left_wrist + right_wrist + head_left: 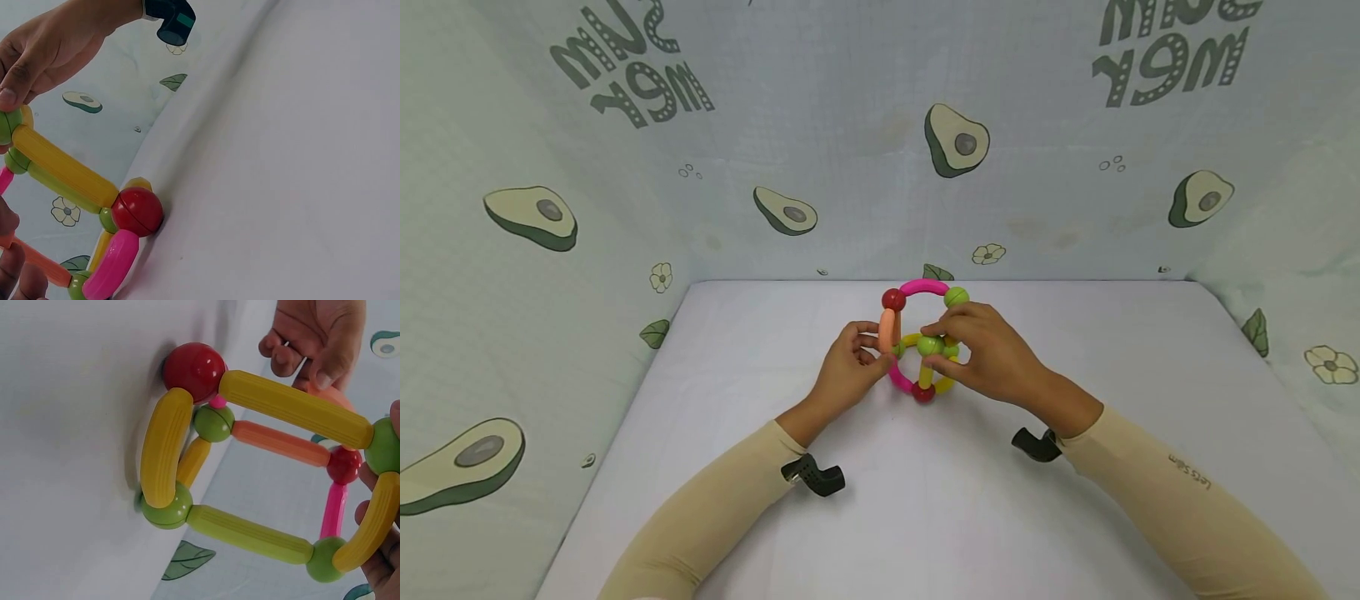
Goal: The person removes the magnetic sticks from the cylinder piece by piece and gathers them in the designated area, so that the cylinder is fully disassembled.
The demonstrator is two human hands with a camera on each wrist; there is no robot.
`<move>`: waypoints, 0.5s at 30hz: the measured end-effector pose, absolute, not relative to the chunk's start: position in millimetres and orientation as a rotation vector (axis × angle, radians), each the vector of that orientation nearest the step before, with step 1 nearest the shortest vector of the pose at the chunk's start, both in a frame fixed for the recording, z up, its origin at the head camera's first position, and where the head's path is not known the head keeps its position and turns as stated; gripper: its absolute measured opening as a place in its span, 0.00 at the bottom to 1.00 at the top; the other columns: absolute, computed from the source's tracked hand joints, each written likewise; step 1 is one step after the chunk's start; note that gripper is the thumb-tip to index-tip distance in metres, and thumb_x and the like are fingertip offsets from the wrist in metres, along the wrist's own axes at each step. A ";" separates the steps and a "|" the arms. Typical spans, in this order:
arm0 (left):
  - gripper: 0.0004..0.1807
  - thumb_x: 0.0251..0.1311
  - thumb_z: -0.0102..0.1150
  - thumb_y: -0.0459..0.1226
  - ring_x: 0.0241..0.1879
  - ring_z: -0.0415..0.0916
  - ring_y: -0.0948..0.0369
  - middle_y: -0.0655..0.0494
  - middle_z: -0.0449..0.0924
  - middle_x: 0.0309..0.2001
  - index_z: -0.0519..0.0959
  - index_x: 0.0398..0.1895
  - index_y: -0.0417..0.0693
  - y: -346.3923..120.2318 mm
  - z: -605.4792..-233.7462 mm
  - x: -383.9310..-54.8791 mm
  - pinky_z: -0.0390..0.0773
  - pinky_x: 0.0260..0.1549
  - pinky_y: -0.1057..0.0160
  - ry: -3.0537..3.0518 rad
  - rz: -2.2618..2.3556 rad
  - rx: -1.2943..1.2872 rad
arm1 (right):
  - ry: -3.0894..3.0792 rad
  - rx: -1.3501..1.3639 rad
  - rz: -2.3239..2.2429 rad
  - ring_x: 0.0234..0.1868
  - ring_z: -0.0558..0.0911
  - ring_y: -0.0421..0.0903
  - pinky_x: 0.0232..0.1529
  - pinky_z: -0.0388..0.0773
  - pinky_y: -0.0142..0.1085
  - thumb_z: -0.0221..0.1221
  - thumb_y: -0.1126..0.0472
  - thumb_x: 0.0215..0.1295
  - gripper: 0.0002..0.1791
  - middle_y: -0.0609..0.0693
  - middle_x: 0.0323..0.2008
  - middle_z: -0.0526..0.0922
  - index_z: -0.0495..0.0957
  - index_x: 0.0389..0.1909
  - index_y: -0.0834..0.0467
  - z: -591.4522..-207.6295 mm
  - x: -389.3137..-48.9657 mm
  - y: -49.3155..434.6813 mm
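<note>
A frame of magnetic rods and balls stands on the white table, its ring of curved rods at the bottom and straight rods rising from it. My left hand [850, 371] pinches a curved orange rod [887, 332] at the frame's upper left side. With thumb and fingers, my right hand [992, 354] grips a green ball [931, 346] on top of the straight yellow rod [297, 409]. That rod rises from a red ball [137, 211] on the table. Farther back, a curved pink rod [925, 287] joins a red ball [893, 300] to another green ball [957, 297].
The white table [880, 517] extends in front of the frame and to both sides. A backdrop cloth [865, 150] printed with avocados hangs behind it. Black wrist mounts [814, 477] protrude from both sleeves.
</note>
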State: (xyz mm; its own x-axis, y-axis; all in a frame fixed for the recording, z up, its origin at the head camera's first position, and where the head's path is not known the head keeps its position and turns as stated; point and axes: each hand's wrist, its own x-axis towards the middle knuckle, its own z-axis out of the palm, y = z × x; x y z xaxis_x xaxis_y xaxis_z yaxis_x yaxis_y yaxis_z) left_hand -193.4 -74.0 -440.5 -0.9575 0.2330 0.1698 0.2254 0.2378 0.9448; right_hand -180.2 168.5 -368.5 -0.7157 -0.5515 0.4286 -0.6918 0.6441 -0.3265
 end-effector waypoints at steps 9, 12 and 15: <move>0.25 0.62 0.68 0.31 0.34 0.74 0.56 0.49 0.81 0.46 0.72 0.61 0.42 -77.1 -438.6 -194.5 0.76 0.29 0.65 2.483 1.869 0.466 | -2.568 1.002 0.686 0.54 0.77 0.51 0.56 0.75 0.51 0.80 0.57 0.52 0.26 0.48 0.44 0.85 0.86 0.52 0.59 -368.0 -180.8 168.2; 0.26 0.62 0.68 0.31 0.35 0.75 0.56 0.49 0.81 0.46 0.71 0.62 0.42 -77.6 -438.5 -195.2 0.77 0.29 0.65 2.475 1.864 0.472 | -2.562 1.008 0.686 0.55 0.76 0.52 0.57 0.75 0.52 0.79 0.58 0.52 0.26 0.48 0.45 0.86 0.85 0.53 0.59 -369.5 -181.1 168.2; 0.26 0.62 0.68 0.32 0.35 0.76 0.56 0.50 0.80 0.46 0.71 0.62 0.42 -78.9 -439.0 -196.7 0.78 0.30 0.64 2.473 1.841 0.476 | -2.559 1.009 0.690 0.59 0.75 0.53 0.59 0.74 0.53 0.79 0.58 0.53 0.27 0.50 0.48 0.86 0.84 0.54 0.59 -370.6 -181.1 168.9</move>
